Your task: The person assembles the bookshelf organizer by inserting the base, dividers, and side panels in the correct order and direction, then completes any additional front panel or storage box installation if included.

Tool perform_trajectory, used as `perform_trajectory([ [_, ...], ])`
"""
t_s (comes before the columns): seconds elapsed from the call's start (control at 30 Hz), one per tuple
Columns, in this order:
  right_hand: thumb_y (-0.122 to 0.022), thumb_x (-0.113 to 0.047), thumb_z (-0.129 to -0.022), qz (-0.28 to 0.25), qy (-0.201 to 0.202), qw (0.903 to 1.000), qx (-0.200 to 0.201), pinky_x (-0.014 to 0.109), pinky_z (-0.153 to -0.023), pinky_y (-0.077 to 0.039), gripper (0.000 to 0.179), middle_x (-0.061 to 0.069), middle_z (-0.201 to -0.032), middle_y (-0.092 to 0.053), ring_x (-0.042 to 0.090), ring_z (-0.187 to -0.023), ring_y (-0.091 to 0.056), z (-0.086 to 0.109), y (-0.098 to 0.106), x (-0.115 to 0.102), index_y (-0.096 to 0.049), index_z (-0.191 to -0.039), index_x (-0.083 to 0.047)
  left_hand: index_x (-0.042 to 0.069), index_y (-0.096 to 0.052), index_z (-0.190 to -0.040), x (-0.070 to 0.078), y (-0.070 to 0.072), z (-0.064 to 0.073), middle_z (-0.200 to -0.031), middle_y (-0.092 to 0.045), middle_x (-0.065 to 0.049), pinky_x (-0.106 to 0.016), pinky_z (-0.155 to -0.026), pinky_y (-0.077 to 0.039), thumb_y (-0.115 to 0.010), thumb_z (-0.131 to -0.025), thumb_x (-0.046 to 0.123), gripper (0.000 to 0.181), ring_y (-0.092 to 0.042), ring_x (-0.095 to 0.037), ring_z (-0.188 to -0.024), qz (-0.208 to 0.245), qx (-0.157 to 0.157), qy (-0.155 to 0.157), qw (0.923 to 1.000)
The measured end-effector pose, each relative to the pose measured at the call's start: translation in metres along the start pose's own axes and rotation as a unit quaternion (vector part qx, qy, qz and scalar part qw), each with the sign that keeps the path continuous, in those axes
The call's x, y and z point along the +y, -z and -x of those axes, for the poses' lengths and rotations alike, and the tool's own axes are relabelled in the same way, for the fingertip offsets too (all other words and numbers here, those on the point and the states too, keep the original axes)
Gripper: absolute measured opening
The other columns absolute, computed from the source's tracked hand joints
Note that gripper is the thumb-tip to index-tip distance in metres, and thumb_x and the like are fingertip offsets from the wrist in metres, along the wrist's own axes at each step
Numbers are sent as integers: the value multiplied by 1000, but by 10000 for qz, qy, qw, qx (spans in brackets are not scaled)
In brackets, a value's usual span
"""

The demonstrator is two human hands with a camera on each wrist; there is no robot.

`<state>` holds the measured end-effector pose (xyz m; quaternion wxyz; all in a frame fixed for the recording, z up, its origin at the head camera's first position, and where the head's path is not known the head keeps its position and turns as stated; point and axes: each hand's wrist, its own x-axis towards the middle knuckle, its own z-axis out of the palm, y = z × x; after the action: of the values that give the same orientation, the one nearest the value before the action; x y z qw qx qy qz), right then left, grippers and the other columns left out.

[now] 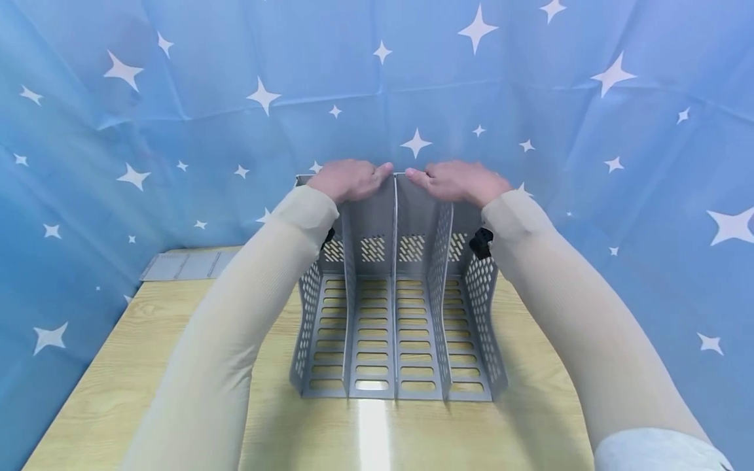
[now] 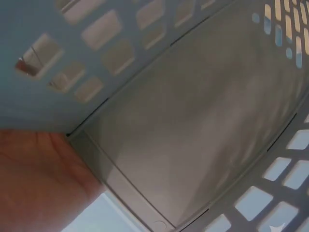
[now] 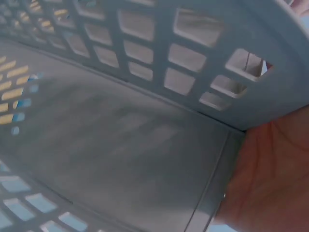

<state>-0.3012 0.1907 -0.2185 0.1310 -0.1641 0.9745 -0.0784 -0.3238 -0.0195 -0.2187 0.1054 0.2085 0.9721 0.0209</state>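
A grey plastic file organizer (image 1: pixel 418 402) with several upright slots stands on the table, its slotted base flat and its tall back panel (image 1: pixel 374 212) away from me. My left hand (image 1: pixel 353 179) grips the top edge of that panel left of the middle divider. On the other side my right hand (image 1: pixel 462 180) holds the same edge, the thumbs pointing inward at each other. Both wrist views look into a slot, where the left palm (image 2: pixel 43 179) and right palm (image 3: pixel 270 179) lie against the panel's top edge. The fingers are hidden behind it.
A flat grey panel (image 1: pixel 188 264) lies at the table's back left corner. The light wood table (image 1: pixel 147 347) meets a blue star-patterned curtain (image 1: pixel 353 78) behind the organizer and along both sides. Perforated dividers (image 1: pixel 438 261) separate the slots.
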Motion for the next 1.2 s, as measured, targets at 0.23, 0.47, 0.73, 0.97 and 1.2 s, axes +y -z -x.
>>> perform_trajectory([
  [0.23, -17, -63, -108, 384, -143, 9992, -12, 73, -117, -21, 84, 28, -159, -38, 50, -147, -32, -1, 5, -5, -35, -156, 4, 11, -40, -159, 0, 4, 0, -166, -34, -11, -50, -123, -29, -6, -110, 54, 74, -31, -34, -153, -62, 119, 198, 9997],
  [0.47, -32, -55, -110, 671, -228, 9974, -97, 72, -114, -27, 71, 28, -147, -52, 47, -140, -44, 5, 2, -10, -45, -145, 5, 13, -44, -157, 4, -3, 10, -163, -39, -12, -54, -118, -35, -8, -110, 54, 73, -37, -36, -150, -124, 344, 300, 9989],
  [0.73, -38, -42, -111, 720, -212, 9971, 149, 69, -111, -35, 53, 28, -138, -57, 47, -132, -50, 15, 5, -12, -52, -133, 4, 15, -46, -157, 9, 2, 15, -162, -41, -11, -56, -116, -37, -9, -110, 54, 71, -39, -35, -149, -276, 527, 215, 9980],
  [0.97, -44, -24, -109, 665, 225, 9971, 294, 58, -88, -48, 28, 16, -100, -59, 33, -95, -56, 26, 6, -6, -57, -109, 0, 16, -40, -160, 22, 9, 22, -166, -34, -8, -55, -121, -31, -5, -109, 56, 74, -32, -32, -153, -244, 63, 205, 9995],
  [1.2, -37, -25, -106, 654, 72, 9975, 270, 63, -94, -46, 34, 19, -107, -59, 37, -100, -56, 28, 9, -6, -56, -112, 2, 15, -36, -161, 45, 13, 22, -166, -37, -5, -52, -121, -32, -9, -110, 50, 67, -32, -30, -153, -176, 42, -479, 9987],
])
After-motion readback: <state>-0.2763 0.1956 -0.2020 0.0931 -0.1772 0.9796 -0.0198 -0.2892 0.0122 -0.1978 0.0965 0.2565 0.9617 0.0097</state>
